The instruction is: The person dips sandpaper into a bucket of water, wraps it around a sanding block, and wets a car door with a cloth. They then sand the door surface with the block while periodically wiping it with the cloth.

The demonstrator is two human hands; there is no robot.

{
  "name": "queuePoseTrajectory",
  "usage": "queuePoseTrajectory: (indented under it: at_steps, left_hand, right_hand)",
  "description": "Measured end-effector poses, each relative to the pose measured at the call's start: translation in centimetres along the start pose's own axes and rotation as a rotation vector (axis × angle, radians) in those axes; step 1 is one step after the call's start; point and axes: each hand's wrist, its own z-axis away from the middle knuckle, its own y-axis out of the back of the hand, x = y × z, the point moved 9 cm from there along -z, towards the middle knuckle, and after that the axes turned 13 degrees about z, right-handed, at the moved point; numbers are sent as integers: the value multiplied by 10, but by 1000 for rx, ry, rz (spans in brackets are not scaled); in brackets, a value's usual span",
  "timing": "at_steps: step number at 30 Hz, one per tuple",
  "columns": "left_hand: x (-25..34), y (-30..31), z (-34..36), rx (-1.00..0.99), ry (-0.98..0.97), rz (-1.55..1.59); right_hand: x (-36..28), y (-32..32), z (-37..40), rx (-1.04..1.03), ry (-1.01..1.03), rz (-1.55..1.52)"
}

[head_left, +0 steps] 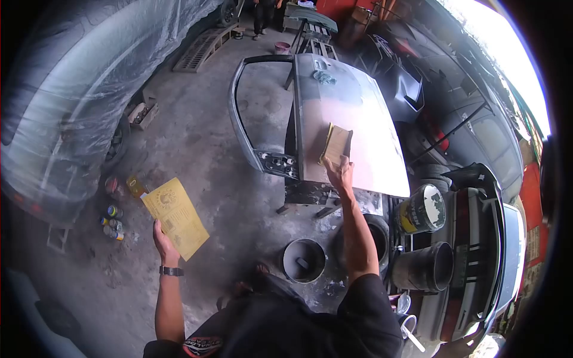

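Observation:
My left hand (165, 243) is closed on the lower left edge of a yellow sandpaper sheet (179, 218), its printed back facing up. In my right hand (340, 174) is a smaller piece of sandpaper (338, 142), brownish with yellow edges, gripped at its near end. This piece overlaps the panel of a car door (364, 113), which lies flat on a stand, its window frame (237, 107) to the left. The door's skin is patchy grey, white and pinkish. A crumpled bluish cloth or plastic (324, 77) rests near its far end.
A plastic-covered car (89, 77) stands at left, small bottles and cans (113, 224) on the floor beside it. A dark bucket (303, 261) sits below the door. Paint pails (421, 209), tires and bumpers crowd the right. Another person (262, 17) stands at the back.

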Motion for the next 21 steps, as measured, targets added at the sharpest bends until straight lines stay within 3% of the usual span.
queuePoseTrajectory:
  at_steps: [1, 8, 11, 15, 17, 19, 21]
  left_hand:
    - [-7, -6, -14, -11, 114, 130]
    - [-70, -59, -125, -177, 302, 224]
    - [-95, -136, -138, -286, 562, 282]
    - [-129, -188, -183, -252, 795, 315]
    - [-142, -234, -200, -336, 837, 255]
    - [-155, -277, -211, -409, 904, 272]
    - [-176, -309, -227, -452, 956, 291]
  right_hand:
    - [-3, -5, -11, -57, -42, 40]
    - [19, -52, -76, -143, -328, 135]
    - [15, -61, -103, -124, -414, 299]
    - [20, -94, -123, -152, -441, 456]
    - [24, -100, -121, -57, -426, 506]
    - [35, -103, -121, -97, -516, 471]
    - [39, -110, -130, -80, -481, 478]
